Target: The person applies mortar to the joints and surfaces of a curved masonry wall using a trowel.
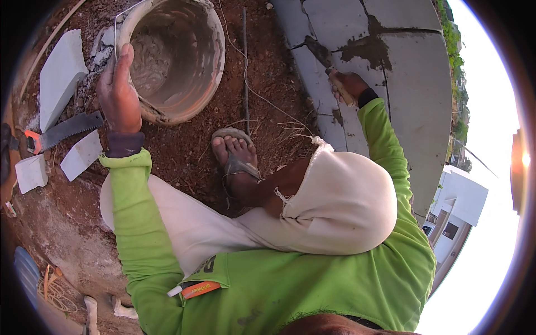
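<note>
My left hand (119,92) is closed on the rim of a mud-smeared bucket (215,61), beside its wire handle; grey mortar lies inside the bucket. My right hand (349,86) grips a trowel (321,54) by its pale handle, with the dark blade against a wall of pale grey blocks (416,81) on the right. Dark wet mortar is smeared over some joints and faces of the blocks near the blade.
Cut white blocks (58,72) and a handsaw (70,128) lie at my left. My sandaled foot (234,156) rests on red soil beside a metal rod (245,67) and loose string. Coiled rope (56,293) lies at lower left. A white building (463,198) stands beyond the wall.
</note>
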A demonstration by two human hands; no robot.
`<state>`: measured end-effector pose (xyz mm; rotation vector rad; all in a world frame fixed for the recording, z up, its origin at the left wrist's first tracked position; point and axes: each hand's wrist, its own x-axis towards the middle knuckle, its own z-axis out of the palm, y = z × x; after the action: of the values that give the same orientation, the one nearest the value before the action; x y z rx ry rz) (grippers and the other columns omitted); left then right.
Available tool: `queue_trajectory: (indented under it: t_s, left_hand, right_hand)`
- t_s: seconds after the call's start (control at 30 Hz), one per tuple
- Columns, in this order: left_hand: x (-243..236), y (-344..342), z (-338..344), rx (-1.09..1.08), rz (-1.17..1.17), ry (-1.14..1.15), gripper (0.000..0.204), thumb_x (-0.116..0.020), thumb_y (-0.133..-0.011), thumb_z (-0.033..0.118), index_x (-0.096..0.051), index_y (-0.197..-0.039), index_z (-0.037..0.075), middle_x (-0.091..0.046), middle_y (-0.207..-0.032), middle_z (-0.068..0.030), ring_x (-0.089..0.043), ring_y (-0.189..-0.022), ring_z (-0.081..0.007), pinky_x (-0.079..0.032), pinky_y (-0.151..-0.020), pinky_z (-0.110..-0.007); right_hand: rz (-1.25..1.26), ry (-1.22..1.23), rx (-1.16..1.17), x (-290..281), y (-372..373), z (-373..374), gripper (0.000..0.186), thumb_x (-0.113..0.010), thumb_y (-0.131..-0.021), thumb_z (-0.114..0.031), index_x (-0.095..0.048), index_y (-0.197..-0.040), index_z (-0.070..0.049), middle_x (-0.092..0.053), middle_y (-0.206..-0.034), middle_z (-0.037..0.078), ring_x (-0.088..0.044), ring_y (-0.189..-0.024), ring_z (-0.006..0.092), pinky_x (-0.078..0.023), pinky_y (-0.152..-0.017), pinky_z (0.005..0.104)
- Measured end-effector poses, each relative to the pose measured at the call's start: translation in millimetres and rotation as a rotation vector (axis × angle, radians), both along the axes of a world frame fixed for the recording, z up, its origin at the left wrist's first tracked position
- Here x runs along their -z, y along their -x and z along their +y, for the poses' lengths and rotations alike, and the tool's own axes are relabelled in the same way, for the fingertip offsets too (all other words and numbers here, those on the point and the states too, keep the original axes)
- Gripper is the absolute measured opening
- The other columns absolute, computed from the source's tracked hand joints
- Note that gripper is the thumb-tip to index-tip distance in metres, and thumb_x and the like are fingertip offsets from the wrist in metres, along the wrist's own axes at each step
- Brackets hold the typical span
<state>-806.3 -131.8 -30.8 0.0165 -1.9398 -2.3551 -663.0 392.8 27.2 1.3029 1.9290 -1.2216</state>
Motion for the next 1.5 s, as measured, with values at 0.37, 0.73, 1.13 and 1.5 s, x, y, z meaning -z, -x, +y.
queue_trajectory:
  t_s: [0.37,0.73,1.13,1.5]
  left_hand:
    - [1.3,2.3,-5.8,-0.135,-0.066,-0.096,0.046,-0.064,-0.099,0.029,-0.066,-0.127,-0.007,-0.069,-0.126,-0.0158,-0.061,-0.120,-0.0202,-0.040,-0.109,-0.031]
    - [-5.3,3.3,4.7,-0.090,-0.081,-0.091,0.047,-0.065,-0.098,0.028,-0.065,-0.127,-0.008,-0.068,-0.126,-0.0157,-0.061,-0.120,-0.0211,-0.040,-0.109,-0.031]
    - [-4.5,3.0,-6.0,-0.169,-0.128,-0.138,0.044,-0.062,-0.100,0.025,-0.063,-0.129,-0.008,-0.066,-0.129,-0.0159,-0.059,-0.123,-0.0212,-0.039,-0.110,-0.032]
    - [-2.1,2.1,-5.3,-0.105,-0.054,-0.023,0.044,-0.064,-0.099,0.027,-0.066,-0.125,-0.007,-0.069,-0.124,-0.0150,-0.062,-0.118,-0.0203,-0.041,-0.107,-0.030]
  right_hand:
    - [0.055,0.034,0.165,-75.7,-27.4,-17.6,0.034,-0.051,-0.107,-0.039,-0.057,-0.111,-0.007,-0.057,-0.074,0.006,-0.053,-0.053,0.0142,-0.046,-0.045,0.0278]
    - [0.098,-0.449,-0.189,72.5,-25.1,-73.0,0.058,-0.065,-0.094,-0.048,-0.061,-0.130,-0.003,-0.068,-0.079,0.015,-0.068,-0.060,0.0266,-0.055,-0.056,0.0430]
    - [0.474,-1.004,-0.274,107.3,-45.1,-63.7,0.058,-0.064,-0.093,-0.048,-0.064,-0.124,0.000,-0.069,-0.113,0.029,-0.064,-0.109,0.0475,-0.051,-0.095,0.0490]
    - [0.219,-0.651,-0.305,93.8,-34.1,-62.1,0.062,-0.065,-0.094,-0.051,-0.063,-0.128,0.000,-0.070,-0.085,0.019,-0.069,-0.071,0.0329,-0.055,-0.066,0.0419]
